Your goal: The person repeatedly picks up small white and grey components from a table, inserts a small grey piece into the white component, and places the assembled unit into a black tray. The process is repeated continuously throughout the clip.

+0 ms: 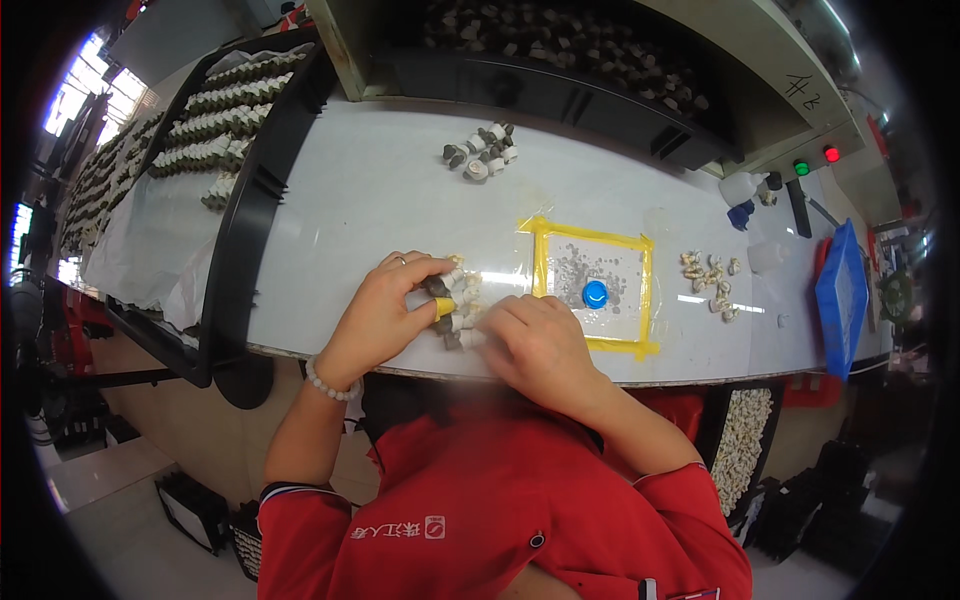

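Observation:
My left hand curves round a small cluster of white-and-dark parts on the white tabletop, thumb and forefinger closed against its left side. A yellow cover sits on the thumb tip; a ring and a beaded bracelet show on this hand and wrist. Against the right side of the cluster, my right hand has its fingers bent and pressed together. Its fingertips are slightly blurred and partly hidden, so what they pinch is unclear. Farther back on the table lies another group of similar white-and-dark parts.
Right of my hands, a yellow tape frame surrounds grey spots and a blue round cap. Loose cream-coloured pieces lie beyond it, near a blue bin. A black tray with rows of parts stands left; a dark bin is behind.

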{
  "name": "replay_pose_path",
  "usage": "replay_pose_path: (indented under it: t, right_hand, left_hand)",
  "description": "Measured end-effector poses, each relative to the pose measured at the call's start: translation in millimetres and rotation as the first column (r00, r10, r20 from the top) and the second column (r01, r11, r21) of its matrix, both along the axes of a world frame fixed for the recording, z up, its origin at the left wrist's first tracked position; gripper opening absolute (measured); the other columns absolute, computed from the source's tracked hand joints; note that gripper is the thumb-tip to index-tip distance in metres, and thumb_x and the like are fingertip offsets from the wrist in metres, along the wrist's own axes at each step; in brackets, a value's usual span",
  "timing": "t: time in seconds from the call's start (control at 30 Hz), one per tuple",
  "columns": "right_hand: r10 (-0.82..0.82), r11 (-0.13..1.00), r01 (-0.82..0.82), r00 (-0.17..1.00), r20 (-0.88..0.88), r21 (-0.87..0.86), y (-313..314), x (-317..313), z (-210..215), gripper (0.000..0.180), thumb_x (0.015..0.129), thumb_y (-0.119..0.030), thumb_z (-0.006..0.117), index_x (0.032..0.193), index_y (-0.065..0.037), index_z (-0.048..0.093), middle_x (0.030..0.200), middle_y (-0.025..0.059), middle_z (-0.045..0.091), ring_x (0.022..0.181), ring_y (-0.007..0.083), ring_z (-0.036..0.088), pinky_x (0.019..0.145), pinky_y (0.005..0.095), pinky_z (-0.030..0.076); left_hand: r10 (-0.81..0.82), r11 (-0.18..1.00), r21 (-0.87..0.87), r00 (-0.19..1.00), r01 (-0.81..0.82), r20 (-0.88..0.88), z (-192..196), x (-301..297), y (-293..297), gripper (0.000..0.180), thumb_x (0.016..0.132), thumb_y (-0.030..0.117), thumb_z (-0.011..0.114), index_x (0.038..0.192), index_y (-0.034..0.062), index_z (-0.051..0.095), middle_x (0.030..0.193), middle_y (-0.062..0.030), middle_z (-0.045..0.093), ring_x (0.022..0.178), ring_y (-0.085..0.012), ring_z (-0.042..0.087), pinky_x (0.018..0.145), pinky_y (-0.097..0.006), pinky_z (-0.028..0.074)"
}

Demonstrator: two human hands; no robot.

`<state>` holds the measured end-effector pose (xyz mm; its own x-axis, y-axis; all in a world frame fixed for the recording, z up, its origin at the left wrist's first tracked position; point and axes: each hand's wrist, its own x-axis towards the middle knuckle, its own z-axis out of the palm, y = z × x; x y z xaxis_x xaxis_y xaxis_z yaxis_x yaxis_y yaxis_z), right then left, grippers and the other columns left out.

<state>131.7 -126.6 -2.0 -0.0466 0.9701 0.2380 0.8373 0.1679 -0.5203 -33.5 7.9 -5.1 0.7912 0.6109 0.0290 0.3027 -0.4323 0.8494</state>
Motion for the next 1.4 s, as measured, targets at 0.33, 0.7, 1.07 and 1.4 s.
replay_pose_path:
  t: [0.33, 0.7, 1.07, 1.4]
  right_hand:
    - [-0.001, 1.0, 0.001, 0.998, -0.063, -0.009, 8, 8, 2, 0.02, 0.068, -0.013, 0.07, 0.082, -0.006, 0.058, 0.078, 0.0082, 0.056, 0.074, 0.0287, 0.057, 0.063, 0.0391, 0.045]
    - [-0.014, 1.0, 0.013, 0.998, -0.058, -0.02, 7, 10, 3, 0.02, 0.067, -0.015, 0.071, 0.078, -0.006, 0.056, 0.076, 0.0077, 0.055, 0.073, 0.0285, 0.056, 0.063, 0.0388, 0.044]
    - [0.016, 1.0, -0.015, 0.993, -0.118, 0.007, 3, 12, -4, 0.03, 0.068, -0.013, 0.071, 0.095, -0.008, 0.06, 0.091, 0.0074, 0.055, 0.084, 0.0274, 0.055, 0.072, 0.037, 0.044]
    - [0.102, 0.994, -0.106, 0.992, -0.075, -0.04, 6, 13, -2, 0.031, 0.066, -0.012, 0.068, 0.096, -0.01, 0.06, 0.095, 0.0065, 0.054, 0.091, 0.0257, 0.054, 0.08, 0.0372, 0.042]
  left_hand:
    - [-0.158, 0.984, 0.07, 0.985, 0.162, -0.069, 11, 2, 8, 0.041, 0.069, -0.002, 0.057, 0.109, 0.0039, 0.063, 0.103, -0.0125, 0.061, 0.099, -0.0292, 0.054, 0.089, -0.035, 0.044]
    - [-0.193, 0.962, 0.174, 0.974, 0.211, -0.117, 15, 0, -9, 0.051, 0.068, 0.019, 0.072, 0.113, -0.0019, 0.058, 0.118, -0.0209, 0.05, 0.112, -0.0344, 0.045, 0.095, -0.038, 0.04]
    - [-0.106, 0.902, 0.393, 0.973, 0.181, -0.205, 12, 5, -25, 0.061, 0.067, 0.028, 0.075, 0.118, 0.0018, 0.054, 0.118, -0.0223, 0.049, 0.112, -0.0369, 0.045, 0.093, -0.043, 0.04]
    - [-0.127, 0.951, 0.257, 0.975, 0.171, -0.18, 12, 16, -1, 0.026, 0.073, 0.008, 0.06, 0.098, 0.0004, 0.065, 0.104, -0.0151, 0.057, 0.099, -0.0301, 0.051, 0.087, -0.036, 0.044]
